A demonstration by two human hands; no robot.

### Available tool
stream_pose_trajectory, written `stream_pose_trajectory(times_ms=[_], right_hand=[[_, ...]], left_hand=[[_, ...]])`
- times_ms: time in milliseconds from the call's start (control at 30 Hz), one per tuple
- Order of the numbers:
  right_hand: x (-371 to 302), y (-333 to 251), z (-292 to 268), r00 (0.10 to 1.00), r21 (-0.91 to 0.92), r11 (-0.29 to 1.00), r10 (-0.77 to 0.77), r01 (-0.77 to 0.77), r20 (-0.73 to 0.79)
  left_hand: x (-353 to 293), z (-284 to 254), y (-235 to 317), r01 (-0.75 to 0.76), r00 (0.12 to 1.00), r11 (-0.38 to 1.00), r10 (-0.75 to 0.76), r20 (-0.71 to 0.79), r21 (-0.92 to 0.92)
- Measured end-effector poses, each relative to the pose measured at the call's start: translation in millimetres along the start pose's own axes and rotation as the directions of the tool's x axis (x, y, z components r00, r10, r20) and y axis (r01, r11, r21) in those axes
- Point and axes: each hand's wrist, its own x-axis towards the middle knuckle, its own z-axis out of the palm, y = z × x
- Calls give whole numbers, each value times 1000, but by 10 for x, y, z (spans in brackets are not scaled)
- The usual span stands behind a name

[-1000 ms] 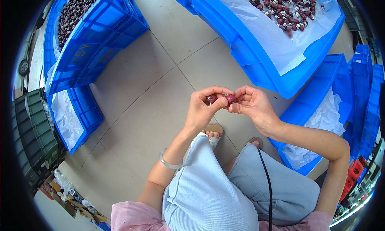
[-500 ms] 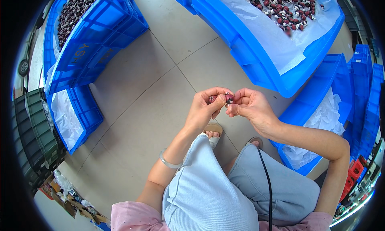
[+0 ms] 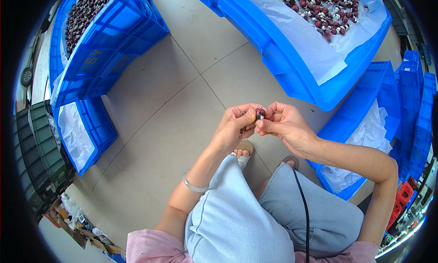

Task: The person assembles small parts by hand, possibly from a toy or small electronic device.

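Over the floor in front of my knees, both hands meet around a small dark red and black ornament [image 3: 260, 113] with a metal loop on top. The thumb and index finger of my left hand [image 3: 229, 127] pinch its left side. From the other side, the fingertips of my right hand [image 3: 289, 124] close on it, the thumb lower down. A second small dark piece [image 3: 242, 129] shows partly between the curled fingers of my left hand. The fingers hide most of it.
Ahead on the right, a blue crate [image 3: 292, 64] lined with white paper [image 3: 335, 71] carries many red, black and white pieces [image 3: 326, 12]. Stacked blue crates [image 3: 109, 48] at the left hold dark reddish pieces [image 3: 84, 18]. Another paper-lined crate [image 3: 365, 107] stands low at the right. A black cable [image 3: 305, 203] crosses my leg.
My left hand has turned and dropped slightly, so the second piece shows lower among its fingers. The ornament between the hands now stands with its loop upward. My right hand has barely moved.
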Motion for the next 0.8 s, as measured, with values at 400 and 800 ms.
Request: stream_pose_trajectory(times_ms=[400, 800], right_hand=[[1, -10, 43, 997, -102, 992, -73, 70, -25], [38, -7, 67, 876, -628, 686, -482, 367, -16]], left_hand=[[-16, -7, 13, -41, 999, 996, 42, -4, 75], [-5, -3, 70, -166, 981, 900, 193, -25, 404]])
